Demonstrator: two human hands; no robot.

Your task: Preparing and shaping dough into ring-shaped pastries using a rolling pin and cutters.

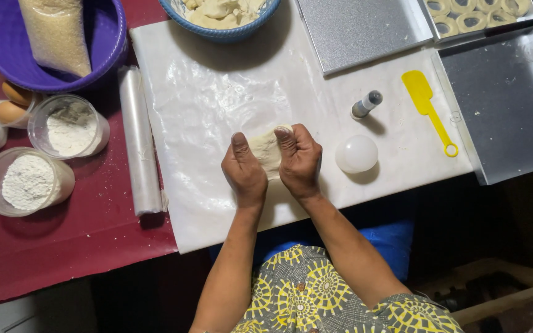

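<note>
Squeezing a lump of pale dough (pixel 267 150) between them, the left hand (pixel 243 169) and the right hand (pixel 299 159) are pressed close together, with thumbs on top and fingers curled round the lump. The dough sits over the middle of the white plastic sheet (pixel 217 98) that covers the worktop (pixel 63 246). Some of the work looks done: a metal tray (pixel 482 17) at the far right corner already has dough rings (pixel 458 15) in it. I think a lot is left, because the blue bowl (pixel 220 32) at the far edge is full of dough, and two flat metal trays (pixel 359 31) have nothing on them. Near the hands lie a round white ball-shaped thing (pixel 356 153), a small grey-capped bottle (pixel 366 104) and a yellow spatula (pixel 428 110). At the left edge are tubs of white flour (pixel 29 180), eggs (pixel 11 105), a roll of clear wrap (pixel 138 142) and a purple bowl (pixel 106 46) with a bag of grains (pixel 57 34). The fingers hide the underside of the lump, so I cannot tell its full shape. The bowls and the tray of rings are cut off at the top, and I cannot tell what the white ball is.
</note>
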